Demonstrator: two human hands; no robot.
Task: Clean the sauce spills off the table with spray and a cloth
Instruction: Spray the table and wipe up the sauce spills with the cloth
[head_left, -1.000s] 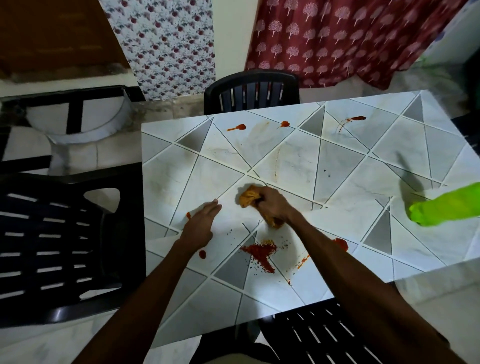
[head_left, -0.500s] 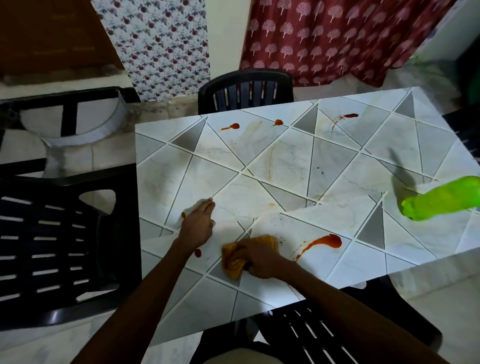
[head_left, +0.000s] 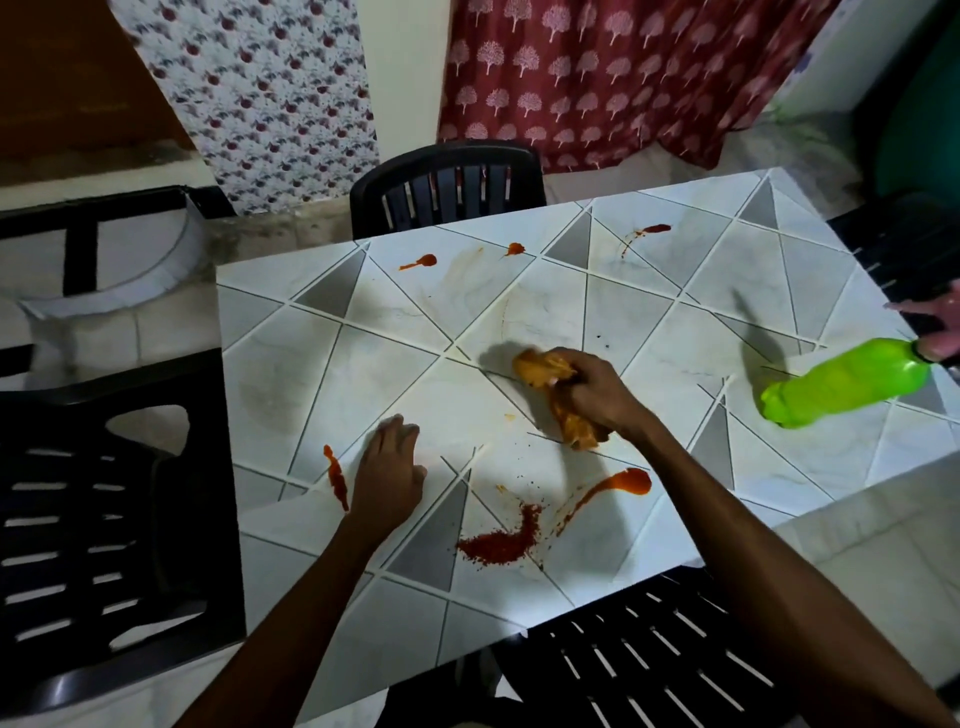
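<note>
My right hand (head_left: 595, 397) grips a bunched orange cloth (head_left: 550, 371) and presses it on the middle of the tiled table (head_left: 291, 374). My left hand (head_left: 388, 475) lies flat on the table with fingers apart, next to a red sauce streak (head_left: 336, 475). A grainy red smear (head_left: 501, 543) and a curved red sauce trail (head_left: 621, 486) lie near the front edge, below the cloth. Small sauce spots (head_left: 421, 261) sit along the far side. A green spray bottle (head_left: 844, 387) stands tilted at the right, its pink top partly out of view.
Black plastic chairs stand around the table: one at the far side (head_left: 447, 187), one at the left (head_left: 104, 514), one at the front right (head_left: 649, 660). Patterned curtains (head_left: 597, 78) hang behind. A dark frame with a white basin (head_left: 93, 260) stands at the back left.
My right hand has swept the cloth from the front of the table back up to its middle. The grainy smear near the front edge shows again. My left hand stayed flat in place.
</note>
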